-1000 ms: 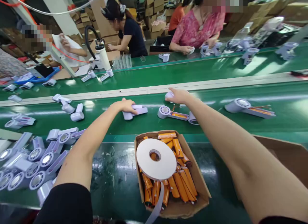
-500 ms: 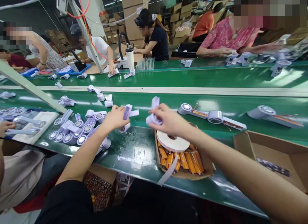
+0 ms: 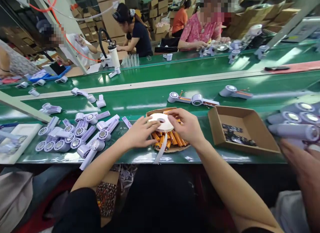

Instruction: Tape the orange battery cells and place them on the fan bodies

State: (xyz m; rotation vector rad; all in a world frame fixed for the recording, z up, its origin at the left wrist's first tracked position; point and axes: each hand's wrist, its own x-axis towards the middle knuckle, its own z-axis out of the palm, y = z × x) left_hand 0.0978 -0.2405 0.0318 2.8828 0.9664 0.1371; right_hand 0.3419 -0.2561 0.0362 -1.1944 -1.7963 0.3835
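Observation:
A roll of white tape (image 3: 163, 125) lies on top of orange batteries (image 3: 176, 138) in a small cardboard box (image 3: 152, 112), its loose end hanging over the front. My left hand (image 3: 140, 132) reaches in from the left, fingers stretched out and touching the roll's left side. At the roll's right edge, my right hand (image 3: 188, 126) has its thumb and curled fingers closed on the rim. To the left of my left hand lies a pile of lilac handheld fan bodies (image 3: 80, 131). A loose lilac casing piece (image 3: 127, 122) rests just behind my left wrist.
Right of the batteries, an open cardboard box (image 3: 245, 126) holds dark small parts. Several fan bodies with wires (image 3: 197, 99) lie on the green belt (image 3: 140, 102). At far right, another person's hand (image 3: 300, 159) is beside stacked fans (image 3: 295, 126). Co-workers sit across the line.
Both hands have let go of the lilac fan pieces and moved to the tape roll. The view has turned right, bringing the neighbour's hand and stacked fans into sight.

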